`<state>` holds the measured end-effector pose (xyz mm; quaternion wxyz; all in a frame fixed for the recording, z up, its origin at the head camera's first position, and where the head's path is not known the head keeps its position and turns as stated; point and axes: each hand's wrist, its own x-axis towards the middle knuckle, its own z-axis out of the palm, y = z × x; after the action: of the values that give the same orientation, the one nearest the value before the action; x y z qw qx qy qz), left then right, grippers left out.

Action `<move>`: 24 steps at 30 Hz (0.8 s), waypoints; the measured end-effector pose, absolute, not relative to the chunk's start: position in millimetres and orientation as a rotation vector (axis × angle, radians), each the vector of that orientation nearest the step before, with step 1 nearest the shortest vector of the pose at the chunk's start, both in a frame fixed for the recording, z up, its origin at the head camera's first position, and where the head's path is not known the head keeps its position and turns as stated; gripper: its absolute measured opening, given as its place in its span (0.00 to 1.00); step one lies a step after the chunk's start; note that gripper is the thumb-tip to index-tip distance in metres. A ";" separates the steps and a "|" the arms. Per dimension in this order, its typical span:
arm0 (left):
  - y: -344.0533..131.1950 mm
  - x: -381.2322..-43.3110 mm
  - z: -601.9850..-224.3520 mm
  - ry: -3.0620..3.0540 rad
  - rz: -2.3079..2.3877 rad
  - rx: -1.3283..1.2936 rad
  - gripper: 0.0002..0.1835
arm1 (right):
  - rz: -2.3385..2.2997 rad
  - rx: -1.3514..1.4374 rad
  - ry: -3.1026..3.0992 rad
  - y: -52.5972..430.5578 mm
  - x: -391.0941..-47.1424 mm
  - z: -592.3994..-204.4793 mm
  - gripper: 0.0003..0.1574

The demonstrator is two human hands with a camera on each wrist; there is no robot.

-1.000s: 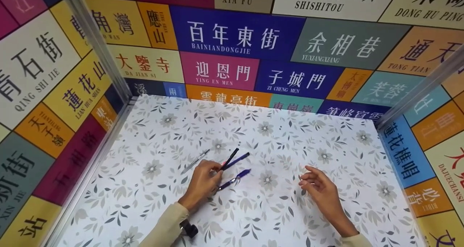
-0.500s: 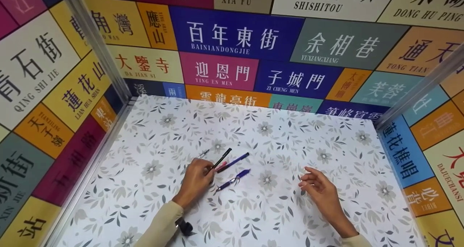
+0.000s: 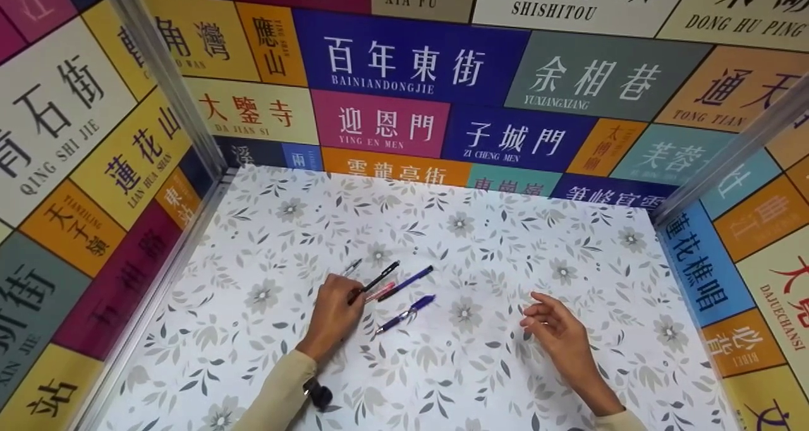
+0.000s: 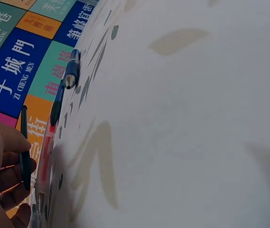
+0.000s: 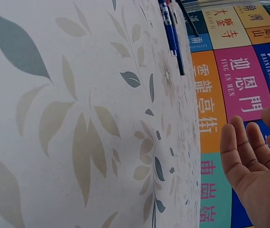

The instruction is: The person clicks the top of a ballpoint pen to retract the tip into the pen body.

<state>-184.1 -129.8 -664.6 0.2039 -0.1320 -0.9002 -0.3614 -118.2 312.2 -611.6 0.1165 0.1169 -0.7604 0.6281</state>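
Observation:
My left hand [image 3: 331,317] pinches a slim black pen [image 3: 382,276] by its near end, the pen slanting up to the right. In the left wrist view thumb and fingers hold that black pen [image 4: 25,156] beside a pink pen [image 4: 43,166]. On the table lie the pink pen [image 3: 382,290], a dark blue pen [image 3: 411,280] next to it, and a purple-blue clip pen [image 3: 404,316] nearer me. A clear pen [image 3: 352,267] shows partly behind the left hand. My right hand [image 3: 561,336] is held off to the right, fingers loosely bent, holding nothing.
A white cloth with grey flowers and leaves covers the table [image 3: 505,248]. Panels with coloured street-name signs [image 3: 411,58] enclose it at the back and both sides. Clear corner strips [image 3: 170,83] stand where the panels meet.
My left hand has moved left with the black pen, away from the blue pens. The pink pen has come into fuller view. My right hand has hardly moved.

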 end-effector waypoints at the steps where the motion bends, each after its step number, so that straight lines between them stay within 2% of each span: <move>1: -130.6 -184.8 -664.7 -2.507 -0.994 -0.373 0.05 | 1.836 0.337 -2.233 312.2 -117.8 -611.2 0.31; 8: -137.2 -189.6 -668.6 -2.501 -0.918 -0.392 0.04 | 1.820 0.310 -2.265 312.1 -116.7 -610.1 0.31; 24: -151.4 -198.5 -678.8 -2.526 -1.177 -0.362 0.05 | 1.881 0.280 -2.235 311.1 -116.6 -611.8 0.31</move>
<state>-198.5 -151.4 -678.8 0.1649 -0.1270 -0.8866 -0.4130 -116.6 311.1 -611.8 0.1032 0.0949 -0.7575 0.6376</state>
